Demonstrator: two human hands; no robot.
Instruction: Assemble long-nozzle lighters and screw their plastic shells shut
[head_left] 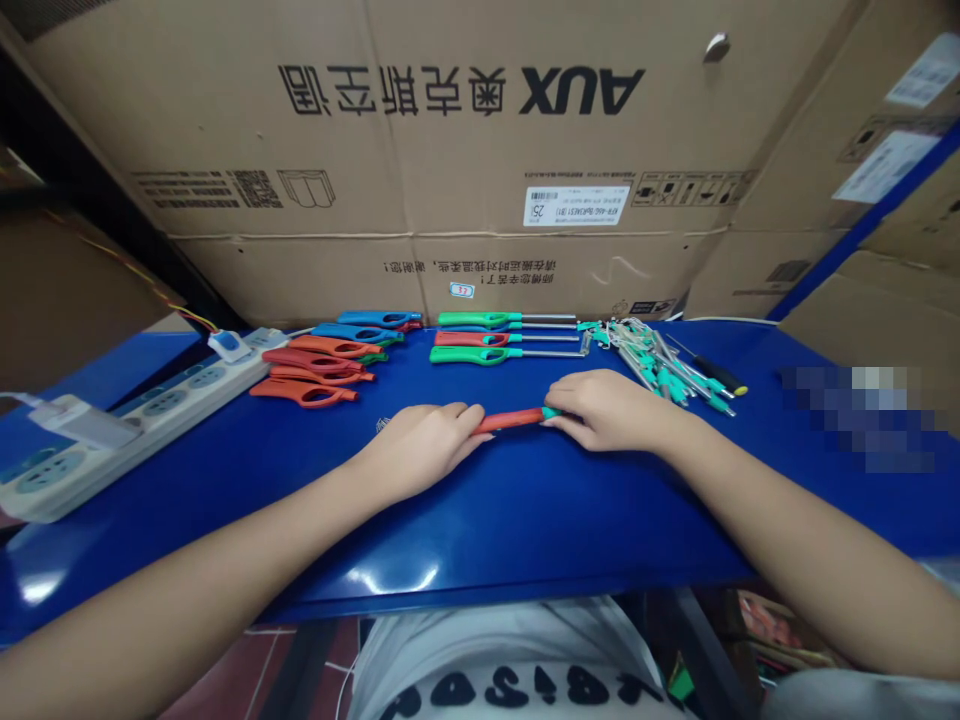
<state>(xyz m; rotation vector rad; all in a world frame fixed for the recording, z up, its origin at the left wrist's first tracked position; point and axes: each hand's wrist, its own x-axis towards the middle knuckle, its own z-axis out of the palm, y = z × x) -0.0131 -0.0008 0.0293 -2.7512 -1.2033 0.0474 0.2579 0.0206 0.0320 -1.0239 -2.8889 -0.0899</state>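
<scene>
Between my two hands, just above the blue table, is a red lighter handle (514, 420) with a teal piece at its right end. My left hand (427, 443) grips the handle's left end, fingers closed. My right hand (600, 410) is closed around the teal end, hiding whatever extends beyond it. Behind them lie finished-looking long-nosed lighters, among them a green lighter (472, 355) with a metal tube. To the left is a pile of red, blue and green handles (319, 373). A heap of metal tubes with teal parts (667, 365) lies at the right.
A white power strip (202, 385) with plugs runs along the table's left side. A screwdriver (720, 375) lies by the tube heap. Small metal bits (383, 425) show beside my left hand. A cardboard panel (450, 200) stands along the back.
</scene>
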